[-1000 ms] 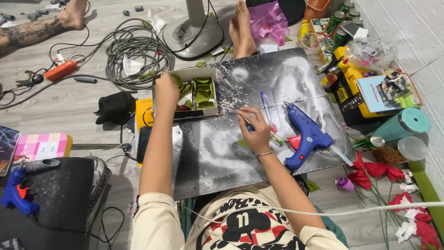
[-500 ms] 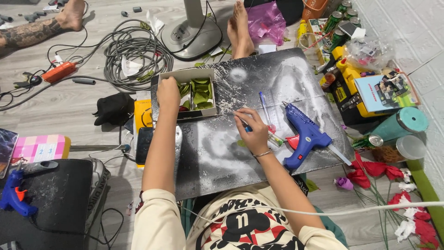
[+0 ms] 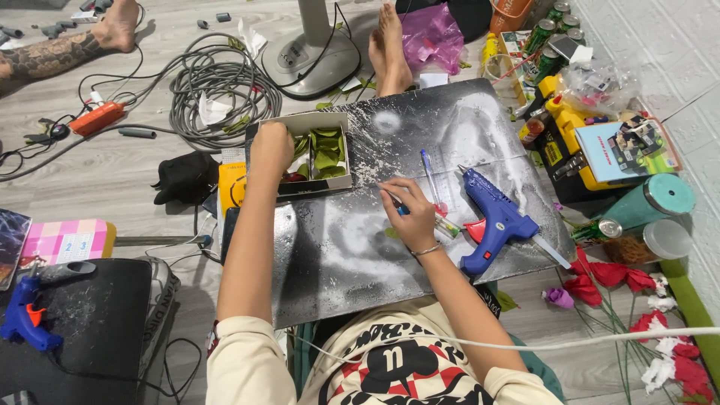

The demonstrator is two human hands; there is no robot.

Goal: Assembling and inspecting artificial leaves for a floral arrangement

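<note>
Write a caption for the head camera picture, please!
Left hand reaches into a box of green leaves; right hand holds a pen beside a blue glue gun.

Bright, even indoor light — soft shadows, sharp focus, slight wide-angle bending at edges.

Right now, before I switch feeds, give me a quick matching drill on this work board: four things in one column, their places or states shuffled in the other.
Things:
1. left hand
2. right hand
3. blue glue gun
4. red and white flowers

Places or states:
A. lying on the dark board, right of the pen
B. on the floor at the right edge
C. reaching into the open box of green leaves
D. holding a blue pen over the board

Pairs: 1-C, 2-D, 3-A, 4-B
</note>
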